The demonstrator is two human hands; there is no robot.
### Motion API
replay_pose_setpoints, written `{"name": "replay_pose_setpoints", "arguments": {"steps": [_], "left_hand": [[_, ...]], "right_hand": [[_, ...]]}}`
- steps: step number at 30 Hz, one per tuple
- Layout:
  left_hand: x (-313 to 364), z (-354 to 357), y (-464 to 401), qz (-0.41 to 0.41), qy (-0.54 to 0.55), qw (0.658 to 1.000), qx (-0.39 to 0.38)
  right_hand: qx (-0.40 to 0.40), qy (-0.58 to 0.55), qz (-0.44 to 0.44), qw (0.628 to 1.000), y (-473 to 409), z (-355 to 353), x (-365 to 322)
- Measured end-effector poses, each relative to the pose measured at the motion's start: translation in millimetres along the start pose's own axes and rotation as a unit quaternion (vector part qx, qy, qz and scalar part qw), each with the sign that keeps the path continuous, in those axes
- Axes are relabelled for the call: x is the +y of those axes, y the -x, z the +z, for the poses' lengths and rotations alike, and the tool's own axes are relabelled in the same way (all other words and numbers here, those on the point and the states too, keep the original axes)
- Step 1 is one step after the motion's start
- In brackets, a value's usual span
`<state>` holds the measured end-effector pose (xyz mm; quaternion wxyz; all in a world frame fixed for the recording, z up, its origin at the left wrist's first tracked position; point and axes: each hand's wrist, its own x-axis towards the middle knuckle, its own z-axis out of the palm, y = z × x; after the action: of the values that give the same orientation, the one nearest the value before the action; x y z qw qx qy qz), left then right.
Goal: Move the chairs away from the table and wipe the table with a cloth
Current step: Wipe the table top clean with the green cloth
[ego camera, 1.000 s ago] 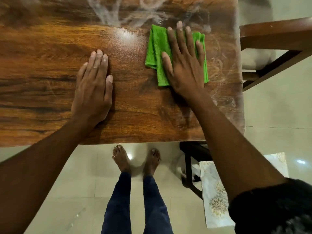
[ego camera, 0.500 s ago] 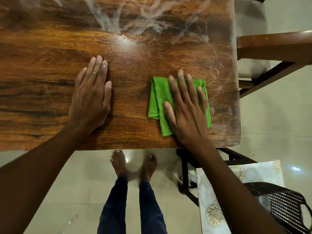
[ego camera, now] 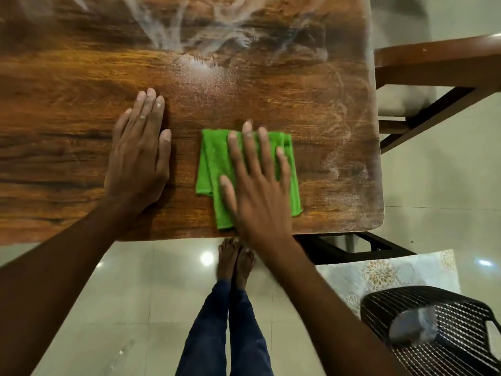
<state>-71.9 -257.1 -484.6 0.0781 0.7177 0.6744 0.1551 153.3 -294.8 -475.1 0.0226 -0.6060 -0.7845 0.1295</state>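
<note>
Wooden chair (ego camera: 433, 66) beside table (ego camera: 81, 77); black basket (ego camera: 447, 335) below.

Right hand (ego camera: 257, 185) flat on green cloth (ego camera: 214, 169), near table (ego camera: 67, 77) edge; left hand (ego camera: 138, 158) flat beside.

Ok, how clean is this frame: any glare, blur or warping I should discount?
Head view: a lamp glare spot on the table above the hands, more bright spots on the floor; right hand and cloth slightly motion-blurred, left hand sharper; the table's edges bow from the wide lens.
</note>
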Motion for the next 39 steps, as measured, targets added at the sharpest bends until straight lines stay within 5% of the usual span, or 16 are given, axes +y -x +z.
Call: {"name": "replay_pose_setpoints", "arguments": {"steps": [6, 16, 22, 29, 39], "left_hand": [[-2, 1, 0, 0.005, 0.012, 1.000, 0.013], [42, -1, -1, 0.001, 0.021, 1.000, -0.012], [154, 48, -21, 0.050, 0.013, 0.998, -0.045], [162, 65, -26, 0.039, -0.016, 0.998, -0.051], [165, 67, -28, 0.031, -0.039, 0.997, -0.061]], "right_hand": [[-0.017, -0.037, -0.020, 0.999, 36, 17, -58], [0.056, -0.010, 0.110, 0.992, 67, -19, 104], [0.089, -0.006, 0.071, 0.993, -18, -21, 126], [0.079, 0.027, 0.000, 0.996, -128, -44, 163], [0.057, 0.013, 0.059, 0.997, 36, -34, 146]]}}
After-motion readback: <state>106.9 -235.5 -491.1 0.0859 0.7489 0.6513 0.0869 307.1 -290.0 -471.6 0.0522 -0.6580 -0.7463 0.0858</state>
